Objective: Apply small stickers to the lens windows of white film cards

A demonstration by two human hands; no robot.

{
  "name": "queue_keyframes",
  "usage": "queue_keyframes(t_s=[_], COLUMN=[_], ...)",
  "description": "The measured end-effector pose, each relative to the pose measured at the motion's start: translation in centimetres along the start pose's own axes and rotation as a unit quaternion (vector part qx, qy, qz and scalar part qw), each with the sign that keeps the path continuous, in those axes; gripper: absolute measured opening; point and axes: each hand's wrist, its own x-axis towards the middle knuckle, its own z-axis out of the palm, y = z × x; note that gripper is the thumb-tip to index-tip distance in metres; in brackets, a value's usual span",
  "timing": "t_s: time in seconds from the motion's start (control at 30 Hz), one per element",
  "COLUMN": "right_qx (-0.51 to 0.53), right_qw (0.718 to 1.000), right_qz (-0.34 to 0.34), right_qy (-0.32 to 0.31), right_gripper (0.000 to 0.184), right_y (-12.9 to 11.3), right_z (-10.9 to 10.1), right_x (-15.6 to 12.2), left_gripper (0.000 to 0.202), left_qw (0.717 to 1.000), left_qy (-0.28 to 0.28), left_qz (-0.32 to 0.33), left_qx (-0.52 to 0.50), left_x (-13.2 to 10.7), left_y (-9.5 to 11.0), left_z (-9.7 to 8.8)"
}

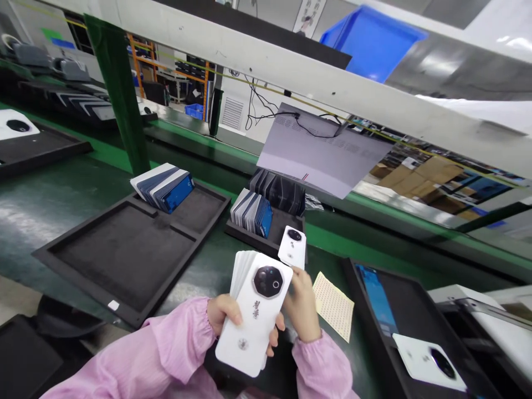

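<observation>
My left hand (226, 313) grips a fanned stack of white phone back covers (249, 327), thumb on the front and fingertips round the far edge. The top cover has a black camera window and dark lettering. My right hand (305, 305) is at the stack's right side; its fingers are bent, blurred and partly hidden, so I cannot tell whether they hold anything. Just beyond them, another white phone back cover (292, 246) lies at the edge of a small black tray (253, 239). In that tray stands a row of thin panels (251, 213) with blue film in front.
A large black tray (120, 302) at left carries more upright panels (162, 185). A yellowish sticker sheet (333, 306) lies right of my right hand. Farther right, a black tray (409, 299) holds a white cover (430, 363). A shelf beam (266, 72) crosses above, with a blue bin (372, 44).
</observation>
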Motion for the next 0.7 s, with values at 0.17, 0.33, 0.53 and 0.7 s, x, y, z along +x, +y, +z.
queue_keyframes(t_s=[0.17,0.33,0.53,0.7], right_qx=[0.121,0.086,0.025,0.039], right_qw=[0.992,0.99,0.987,0.943], right_qz=[0.009,0.007,-0.037,-0.205], right_qy=[0.024,-0.113,-0.156,-0.258], right_gripper=[0.003,0.005,0.014,0.02], right_y=[-4.6,-7.0,-7.8,-10.1], right_z=[-5.2,-6.7,-6.9,-8.4], right_x=[2.1,3.8,4.1,2.2], left_gripper=[0.065,0.06,0.063,0.056], left_qw=[0.999,0.989,0.99,0.994], left_qy=[0.037,0.063,0.066,0.059], left_qz=[-0.001,0.01,0.015,0.093], left_qx=[0.037,0.13,0.121,0.002], left_x=[-0.1,0.0,0.0,0.1], left_y=[0.1,0.2,-0.2,0.0], left_z=[0.4,0.1,-0.1,0.6])
